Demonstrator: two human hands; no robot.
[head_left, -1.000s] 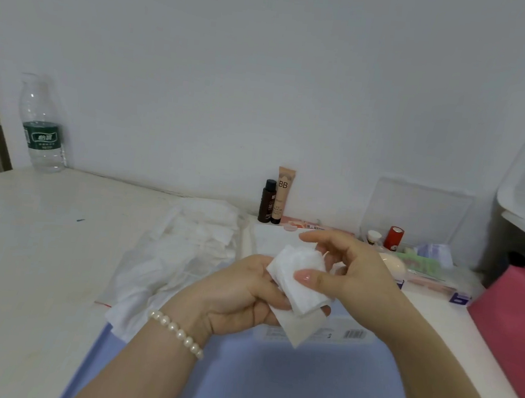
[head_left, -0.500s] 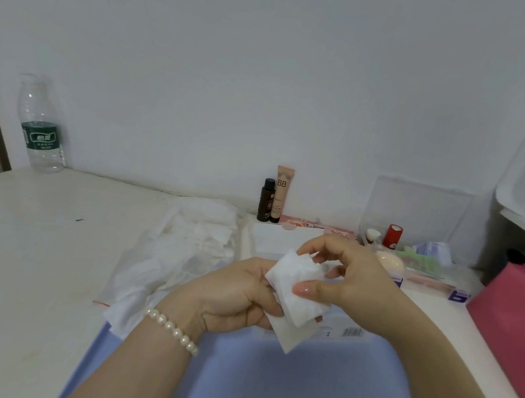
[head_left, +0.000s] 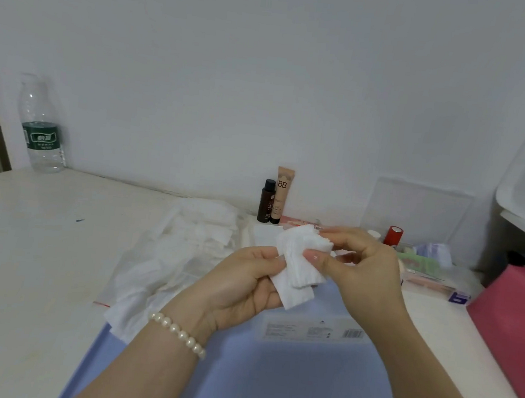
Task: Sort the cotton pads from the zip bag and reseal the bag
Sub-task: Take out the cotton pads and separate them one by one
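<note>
A small stack of white cotton pads is held up above the blue mat, near centre. The left hand grips its lower left edge with curled fingers; the right hand pinches its upper right side between thumb and fingers. Left of the hands, the clear zip bag lies flat on the white table, more pads inside

Two hands, one zip bag, three bottles.
</note>
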